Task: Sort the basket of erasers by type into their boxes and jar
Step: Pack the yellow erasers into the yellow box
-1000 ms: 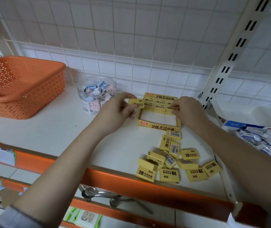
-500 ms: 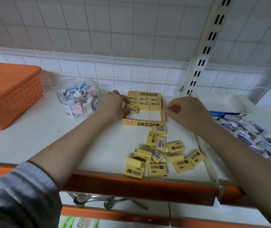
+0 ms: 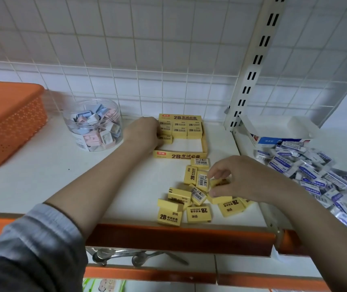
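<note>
A flat yellow 2B box [image 3: 181, 155] lies on the white shelf, its far rows filled with yellow erasers. My left hand [image 3: 144, 132] is at the box's left side, fingers on a yellow eraser [image 3: 165, 139] in the third row. In front of the box lies a loose pile of several yellow erasers [image 3: 189, 205]. My right hand [image 3: 235, 179] is over that pile and pinches one yellow eraser [image 3: 217, 183] between thumb and fingers. A clear jar [image 3: 93, 125] of pastel erasers stands left of the box. The orange basket [image 3: 6, 121] sits far left.
On the neighbouring shelf at right lies a heap of white-and-blue erasers [image 3: 315, 171] beside an open white and blue box [image 3: 273, 133]. A slotted upright [image 3: 250, 66] divides the shelves. The shelf's orange front edge [image 3: 178, 239] runs below the pile.
My right hand left the box's right side and came down onto the loose pile, taking hold of an eraser. My left hand stayed at the box with its eraser. The camera tilted down.
</note>
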Available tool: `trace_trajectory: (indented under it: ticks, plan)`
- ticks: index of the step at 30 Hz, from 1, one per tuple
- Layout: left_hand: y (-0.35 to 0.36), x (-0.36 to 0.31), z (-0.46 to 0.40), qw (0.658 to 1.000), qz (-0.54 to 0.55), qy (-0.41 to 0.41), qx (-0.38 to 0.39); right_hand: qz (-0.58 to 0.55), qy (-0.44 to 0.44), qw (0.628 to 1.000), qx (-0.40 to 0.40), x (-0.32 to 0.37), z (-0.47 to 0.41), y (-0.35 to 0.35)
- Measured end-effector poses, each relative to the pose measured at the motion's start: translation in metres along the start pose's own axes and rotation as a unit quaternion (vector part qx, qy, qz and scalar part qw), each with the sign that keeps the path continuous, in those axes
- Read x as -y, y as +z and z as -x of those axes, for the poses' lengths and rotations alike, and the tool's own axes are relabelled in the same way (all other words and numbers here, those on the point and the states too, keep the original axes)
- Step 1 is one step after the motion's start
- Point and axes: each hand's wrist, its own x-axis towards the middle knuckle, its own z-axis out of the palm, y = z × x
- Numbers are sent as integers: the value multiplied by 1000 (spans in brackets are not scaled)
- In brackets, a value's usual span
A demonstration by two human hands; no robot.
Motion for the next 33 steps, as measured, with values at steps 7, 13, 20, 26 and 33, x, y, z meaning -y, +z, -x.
trace_trajectory:
  ticks: [7,13,20,26,33]
  plan:
    - [-11,-3,31,991,135,-6,-15,-24,10,999,-28,-5,-3,5]
    - [-19,-8,83,971,237,16,0,-34,15,999,-23,-9,-5,9]
    - [-24,-12,125,925,339,92,148,-46,8,996,-80,-10,3,12]
    - [-19,-14,122,927,299,105,202,-332,31,914,-230,-2,14,13]
    - [-8,-10,115,938,330,55,85,-459,8,864,-205,-5,17,20]
